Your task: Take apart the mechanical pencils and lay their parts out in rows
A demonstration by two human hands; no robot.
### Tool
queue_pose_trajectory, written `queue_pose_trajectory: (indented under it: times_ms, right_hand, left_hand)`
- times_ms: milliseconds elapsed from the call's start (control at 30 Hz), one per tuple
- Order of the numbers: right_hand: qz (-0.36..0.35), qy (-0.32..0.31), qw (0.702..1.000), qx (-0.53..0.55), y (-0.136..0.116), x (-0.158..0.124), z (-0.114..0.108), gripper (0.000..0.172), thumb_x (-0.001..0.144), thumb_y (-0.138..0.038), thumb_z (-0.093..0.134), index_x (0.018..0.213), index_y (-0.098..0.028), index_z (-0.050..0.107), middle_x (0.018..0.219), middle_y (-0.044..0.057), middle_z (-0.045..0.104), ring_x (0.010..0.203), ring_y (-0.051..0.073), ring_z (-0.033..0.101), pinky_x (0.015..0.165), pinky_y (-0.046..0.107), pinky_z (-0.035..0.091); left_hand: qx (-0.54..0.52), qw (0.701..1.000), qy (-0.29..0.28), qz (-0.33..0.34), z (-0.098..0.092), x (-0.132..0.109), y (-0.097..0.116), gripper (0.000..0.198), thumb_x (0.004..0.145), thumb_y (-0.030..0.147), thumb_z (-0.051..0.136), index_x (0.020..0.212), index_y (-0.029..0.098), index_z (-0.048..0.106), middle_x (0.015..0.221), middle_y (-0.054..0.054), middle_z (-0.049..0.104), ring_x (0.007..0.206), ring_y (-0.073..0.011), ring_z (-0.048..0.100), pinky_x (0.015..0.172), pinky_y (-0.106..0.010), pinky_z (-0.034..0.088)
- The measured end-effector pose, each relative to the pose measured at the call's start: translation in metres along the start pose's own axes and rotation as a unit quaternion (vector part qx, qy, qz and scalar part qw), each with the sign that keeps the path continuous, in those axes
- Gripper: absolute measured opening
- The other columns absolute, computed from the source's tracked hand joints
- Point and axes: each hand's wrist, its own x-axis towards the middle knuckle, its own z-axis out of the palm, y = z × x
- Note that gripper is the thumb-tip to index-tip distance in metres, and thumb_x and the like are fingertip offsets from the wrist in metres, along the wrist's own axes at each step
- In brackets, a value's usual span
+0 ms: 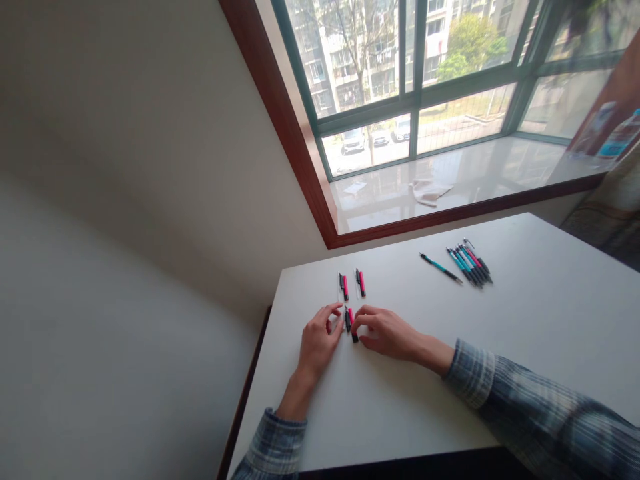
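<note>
Near the table's (pixel 400 420) left edge, we seem to be aligning a black piece (pixel 347 323) and pink piece (pixel 351 313); left hand (pixel 317 337) fingers parted, right hand (pixel 387 331) grip unclear; gentle straightening is called for.

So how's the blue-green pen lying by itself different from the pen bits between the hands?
The blue-green pen looks whole, but the pen bits are separate pieces. The pen is blue-green and black; the bits show pinkish red and black. The pen lies away from both hands, while the bits sit between the left hand and right hand. Both are on the white table.
</note>
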Motion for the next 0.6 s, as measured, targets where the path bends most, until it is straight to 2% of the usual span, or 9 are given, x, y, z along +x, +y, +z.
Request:
queue_pose_trajectory:
  times_ms: [133, 300, 467, 600]
  right_hand:
    - [-0.003, 0.015, 0.999, -0.034, 0.000, 0.001, -0.010, 0.027, 0.087, -0.012, 0.064, 0.107, -0.026, 0.073, 0.117, 0.004, 0.069, 0.083, 0.016, 0.068, 0.080, 0.029, 0.054]
    - [0.005, 0.063, 0.994, -0.087, 0.015, 0.005, -0.046, 0.022, 0.093, -0.015, 0.061, 0.108, -0.024, 0.073, 0.114, 0.006, 0.071, 0.084, 0.017, 0.069, 0.077, 0.030, 0.054]
    - [0.024, 0.134, 0.979, -0.154, 0.065, -0.004, -0.101, 0.020, 0.094, -0.015, 0.058, 0.104, -0.022, 0.074, 0.104, 0.006, 0.074, 0.084, 0.018, 0.068, 0.078, 0.031, 0.053]
    - [0.090, 0.195, 0.955, -0.202, 0.115, -0.020, -0.144, 0.020, 0.094, -0.018, 0.056, 0.101, -0.022, 0.074, 0.096, 0.006, 0.076, 0.087, 0.021, 0.069, 0.080, 0.032, 0.051]
  left_hand:
    - [-0.015, 1.000, 0.015, -0.008, -0.003, -0.001, 0.002, 0.034, 0.091, 0.024, 0.057, 0.123, 0.025, 0.068, 0.103, -0.002, 0.070, 0.062, -0.0120, 0.054, 0.068, -0.026, 0.052]
    - [-0.022, 0.999, 0.039, -0.004, -0.004, -0.001, 0.001, 0.033, 0.091, 0.024, 0.056, 0.121, 0.025, 0.069, 0.105, -0.003, 0.069, 0.069, -0.0131, 0.057, 0.067, -0.026, 0.051]
    - [-0.025, 0.998, 0.057, -0.004, -0.011, 0.006, 0.003, 0.030, 0.092, 0.028, 0.057, 0.119, 0.025, 0.068, 0.105, -0.002, 0.070, 0.071, -0.0137, 0.058, 0.064, -0.025, 0.050]
    - [-0.017, 0.998, 0.059, 0.026, -0.019, 0.022, 0.016, 0.027, 0.093, 0.029, 0.057, 0.117, 0.024, 0.069, 0.105, -0.003, 0.070, 0.073, -0.0144, 0.060, 0.062, -0.025, 0.049]
